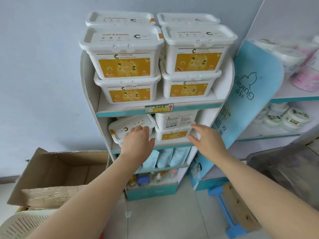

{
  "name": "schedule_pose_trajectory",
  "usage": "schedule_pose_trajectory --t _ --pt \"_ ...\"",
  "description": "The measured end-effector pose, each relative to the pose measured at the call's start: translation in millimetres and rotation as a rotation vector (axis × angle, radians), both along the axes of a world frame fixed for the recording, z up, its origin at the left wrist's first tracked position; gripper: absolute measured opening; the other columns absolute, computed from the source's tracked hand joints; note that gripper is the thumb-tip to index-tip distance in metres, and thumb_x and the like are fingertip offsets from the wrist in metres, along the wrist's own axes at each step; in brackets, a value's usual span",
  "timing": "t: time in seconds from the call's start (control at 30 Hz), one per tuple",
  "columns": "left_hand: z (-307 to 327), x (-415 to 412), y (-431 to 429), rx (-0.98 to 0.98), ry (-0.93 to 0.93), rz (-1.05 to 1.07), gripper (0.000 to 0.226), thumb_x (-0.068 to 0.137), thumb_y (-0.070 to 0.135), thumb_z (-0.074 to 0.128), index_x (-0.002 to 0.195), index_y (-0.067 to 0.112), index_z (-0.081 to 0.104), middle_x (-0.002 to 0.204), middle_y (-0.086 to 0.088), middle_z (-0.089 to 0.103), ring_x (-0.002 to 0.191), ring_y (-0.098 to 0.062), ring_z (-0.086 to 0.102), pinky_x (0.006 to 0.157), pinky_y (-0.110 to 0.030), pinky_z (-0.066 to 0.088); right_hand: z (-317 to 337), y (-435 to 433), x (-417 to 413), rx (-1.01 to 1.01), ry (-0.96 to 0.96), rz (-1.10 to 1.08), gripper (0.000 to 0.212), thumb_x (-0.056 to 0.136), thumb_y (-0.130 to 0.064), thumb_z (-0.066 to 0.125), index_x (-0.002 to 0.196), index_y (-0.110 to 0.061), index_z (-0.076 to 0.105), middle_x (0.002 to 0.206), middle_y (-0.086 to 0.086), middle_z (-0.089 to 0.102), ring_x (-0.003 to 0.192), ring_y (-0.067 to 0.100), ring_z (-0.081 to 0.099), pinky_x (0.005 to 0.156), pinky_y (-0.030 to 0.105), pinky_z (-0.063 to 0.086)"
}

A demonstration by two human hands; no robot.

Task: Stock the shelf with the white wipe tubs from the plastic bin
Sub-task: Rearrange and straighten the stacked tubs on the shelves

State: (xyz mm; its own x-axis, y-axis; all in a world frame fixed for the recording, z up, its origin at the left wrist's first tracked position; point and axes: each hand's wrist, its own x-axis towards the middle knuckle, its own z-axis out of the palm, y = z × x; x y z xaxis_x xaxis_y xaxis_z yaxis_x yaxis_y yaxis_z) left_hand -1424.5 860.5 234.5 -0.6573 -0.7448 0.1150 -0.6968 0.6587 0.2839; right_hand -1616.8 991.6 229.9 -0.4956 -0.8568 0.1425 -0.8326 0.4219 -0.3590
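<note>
head view. shelf unit (103, 110) at centre; its top tier carries stacked white wipe tubs (125, 66) with yellow labels. on the second tier, a tilted tub (120, 129) at 9 o'clock of a two-tub stack (174, 127). left hand (137, 141) lies flat on the tilted tub's lid, fingers loosely spread, not clasping. right hand (205, 138) is open at the stack's 3 o'clock edge; contact cannot be told. cardboard box (57, 171) at 8 o'clock; perforated plastic bin (20, 223) at 7 o'clock.
</note>
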Motion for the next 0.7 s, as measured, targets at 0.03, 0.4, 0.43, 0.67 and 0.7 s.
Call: schedule_pose_trajectory --t 0.03,0.4,0.43,0.67,0.7 --pt "-6 -9 -1 0.001 -0.014 0.003 0.031 0.094 0.036 0.049 0.112 0.010 0.055 0.108 -0.008 0.060 0.102 -0.027 0.054 0.080 -0.034 0.043 -8 -3 -8 -0.003 -0.016 -0.004 0.046 0.090 -0.031 0.060 0.127 -0.004 0.056 0.128 0.012 0.060 0.114 0.029 0.057 0.091 0.041 0.050" --pt "-58 -87 -21 0.089 0.122 0.151 0.072 0.093 0.042 0.054 0.146 0.006 0.022 0.126 -0.016 0.056 0.116 -0.033 0.052 0.091 -0.040 0.045 -68 -63 -70 -0.268 -0.326 -0.070 0.063 0.080 -0.027 0.071 0.132 -0.015 0.037 0.126 0.001 0.056 0.113 0.018 0.055 0.095 0.037 0.046" --pt "-61 -90 -20 0.110 0.167 0.146 0.070 0.092 0.042 0.055 0.145 0.007 0.025 0.126 -0.014 0.056 0.113 -0.032 0.054 0.088 -0.040 0.047 -71 -65 -72 -0.296 -0.363 -0.069 0.065 0.080 -0.026 0.072 0.132 -0.016 0.037 0.126 -0.002 0.055 0.114 0.016 0.053 0.097 0.036 0.045" --pt "-66 -89 -3 0.190 0.417 0.158 0.046 0.086 0.042 0.064 0.115 0.011 0.046 0.112 -0.003 0.061 0.093 -0.023 0.059 0.072 -0.039 0.052 -76 -46 -64 -0.496 -0.496 -0.102 0.060 0.076 -0.024 0.077 0.126 -0.016 0.046 0.118 -0.003 0.056 0.103 0.009 0.056 0.088 0.023 0.046" --pt "-67 -86 1 0.193 0.430 0.160 0.047 0.085 0.043 0.064 0.115 0.011 0.045 0.110 -0.002 0.060 0.092 -0.022 0.058 0.069 -0.036 0.050 -74 -39 -61 -0.512 -0.491 -0.101 0.058 0.076 -0.023 0.077 0.124 -0.016 0.045 0.116 -0.004 0.056 0.099 0.006 0.055 0.084 0.018 0.045"
